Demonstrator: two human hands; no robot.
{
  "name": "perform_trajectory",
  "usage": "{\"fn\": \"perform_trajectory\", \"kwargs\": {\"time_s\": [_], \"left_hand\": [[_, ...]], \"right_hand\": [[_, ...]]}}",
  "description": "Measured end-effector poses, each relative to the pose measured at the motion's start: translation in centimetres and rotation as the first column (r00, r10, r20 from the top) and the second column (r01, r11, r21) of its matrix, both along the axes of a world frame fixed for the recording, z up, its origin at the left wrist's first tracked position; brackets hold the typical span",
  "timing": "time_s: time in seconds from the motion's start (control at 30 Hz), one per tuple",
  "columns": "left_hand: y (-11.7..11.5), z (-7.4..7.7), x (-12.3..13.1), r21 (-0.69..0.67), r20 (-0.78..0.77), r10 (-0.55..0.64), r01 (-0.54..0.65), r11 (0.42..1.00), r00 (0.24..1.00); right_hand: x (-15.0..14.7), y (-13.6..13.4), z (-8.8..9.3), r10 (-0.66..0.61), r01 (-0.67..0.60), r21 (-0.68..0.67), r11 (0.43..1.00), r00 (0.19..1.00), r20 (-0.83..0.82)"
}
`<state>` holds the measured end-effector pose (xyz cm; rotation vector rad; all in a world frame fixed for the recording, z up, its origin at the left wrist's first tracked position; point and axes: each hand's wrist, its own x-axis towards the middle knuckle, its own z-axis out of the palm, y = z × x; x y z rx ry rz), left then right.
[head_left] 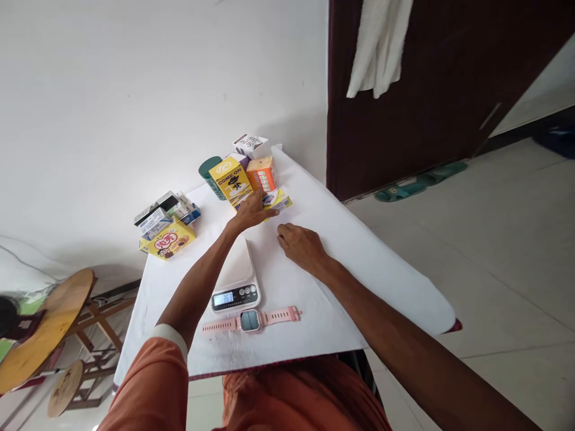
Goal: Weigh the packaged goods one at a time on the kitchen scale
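My left hand (251, 211) is at a small yellow-and-white box (279, 200), its thumb on the near side and its fingers on the far side of the box's left end. Just behind that hand stands a yellow "COME ON" box (231, 179). My right hand (302, 244) rests closer to me above the white table, fingers curled in, with nothing visible in them. Below my left forearm lies a white digital scale (236, 269), partly covered by the arm; its display reads about 363. A pink-strapped smartwatch (250, 321) is stretched out in front of the scale.
An orange box (263, 173), a dark green canister (211, 167) and a white box (250, 143) are grouped at the table's far corner. Left are a yellow snack box (168, 239) and several stacked cartons (155, 222). Wooden stools (67, 383) stand on the floor.
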<state>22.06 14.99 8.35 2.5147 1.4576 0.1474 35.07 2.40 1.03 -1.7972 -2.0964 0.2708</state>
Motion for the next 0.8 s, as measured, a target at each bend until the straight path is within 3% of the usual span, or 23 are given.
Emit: {"fn": "perform_trajectory", "kwargs": {"time_s": [0.1, 0.2, 0.27, 0.37, 0.57, 0.8], "left_hand": [[-3.3, 2.4, -4.3, 0.007, 0.173, -0.024, 0.023, 1.0, 0.985], [-7.2, 4.3, -9.5, 0.011, 0.2, -0.003, 0.001, 1.0, 0.98], [-9.6, 4.7, -12.7, 0.009, 0.17, 0.036, -0.038, 0.999, 0.985], [-12.6, 3.8, -16.1, -0.008, 0.131, 0.098, -0.098, 0.995, 0.987], [-15.3, 1.1, -17.6, -0.028, 0.056, 0.143, -0.142, 0.99, 0.988], [-15.5, 0.7, -17.4, 0.029, 0.071, 0.129, -0.131, 0.991, 0.989]], "right_hand": [[0.0, 0.0, 0.0, -0.018, 0.018, 0.016, 1.0, 1.0, -0.015], [0.0, 0.2, -0.6, -0.026, 0.027, 0.055, 0.998, 1.0, -0.016], [0.0, 0.3, -1.1, -0.023, 0.025, 0.1, 0.995, 0.999, -0.024], [0.2, 0.4, -2.1, -0.007, 0.019, 0.17, 0.985, 0.998, -0.066], [0.7, 0.7, -3.0, 0.031, 0.001, 0.229, 0.973, 0.99, -0.136], [0.8, 0.6, -2.9, 0.022, 0.004, 0.182, 0.983, 0.99, -0.137]]}}
